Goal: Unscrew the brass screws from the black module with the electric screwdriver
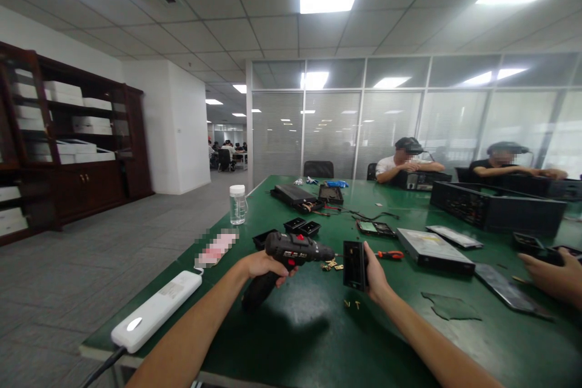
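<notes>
My left hand [268,268] is wrapped around the grip of a black cordless drill [295,248] with red buttons. The drill lies level above the table, its bit pointing right toward a black plastic box [353,267]. My right hand [375,276] grips that box by its right side and holds it upright, open side toward the drill. Whether the bit touches the box I cannot tell. Small brass-coloured pieces [334,265] lie behind the gap between drill and box. A few brass screws [352,304] rest on the table just below the box.
On the green table [291,345] are more black boxes [302,226], an orange-handled screwdriver [390,255], a disc drive [434,250], a power strip [157,309] and a bottle [237,205]. A co-worker's hand [555,273] is at right; two people sit opposite near computer cases [495,203].
</notes>
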{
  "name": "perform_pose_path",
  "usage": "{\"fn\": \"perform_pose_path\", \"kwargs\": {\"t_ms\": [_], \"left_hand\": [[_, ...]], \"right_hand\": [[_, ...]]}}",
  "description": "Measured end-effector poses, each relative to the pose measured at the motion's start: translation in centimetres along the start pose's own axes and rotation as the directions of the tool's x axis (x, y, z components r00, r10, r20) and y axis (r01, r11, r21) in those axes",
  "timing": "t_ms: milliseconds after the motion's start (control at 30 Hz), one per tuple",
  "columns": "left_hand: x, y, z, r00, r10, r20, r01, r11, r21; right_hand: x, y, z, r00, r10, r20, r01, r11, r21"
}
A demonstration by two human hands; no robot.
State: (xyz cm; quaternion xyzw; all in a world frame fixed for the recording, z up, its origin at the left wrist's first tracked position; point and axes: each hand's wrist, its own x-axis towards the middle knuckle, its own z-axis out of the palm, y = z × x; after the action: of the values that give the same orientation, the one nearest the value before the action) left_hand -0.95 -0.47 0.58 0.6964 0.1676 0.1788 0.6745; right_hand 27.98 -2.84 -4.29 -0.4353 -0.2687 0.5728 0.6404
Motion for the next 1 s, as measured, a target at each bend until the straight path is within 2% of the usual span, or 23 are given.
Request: {"fn": "perform_pose_path", "kwargs": {"t_ms": [400,767,1000], "left_hand": [[-0.16,0.2,0.24,1.0,0.004,-0.003,-0.004,1.0,0.015],[-0.06,-0.03,0.03,1.0,0.017,-0.012,-0.016,1.0,0.023],[-0.09,0.11,0.18,1.0,0.003,-0.021,-0.002,1.0,0.017]], "right_hand": [[-0.04,-0.11,0.16,0.999,-0.011,-0.032,0.01,1.0,-0.022],[-0.15,-0.13,0.24,0.999,-0.035,-0.001,0.035,0.999,-0.012],[-0.18,-0.17,0.19,1.0,-0.004,-0.003,0.004,1.0,-0.007]]}}
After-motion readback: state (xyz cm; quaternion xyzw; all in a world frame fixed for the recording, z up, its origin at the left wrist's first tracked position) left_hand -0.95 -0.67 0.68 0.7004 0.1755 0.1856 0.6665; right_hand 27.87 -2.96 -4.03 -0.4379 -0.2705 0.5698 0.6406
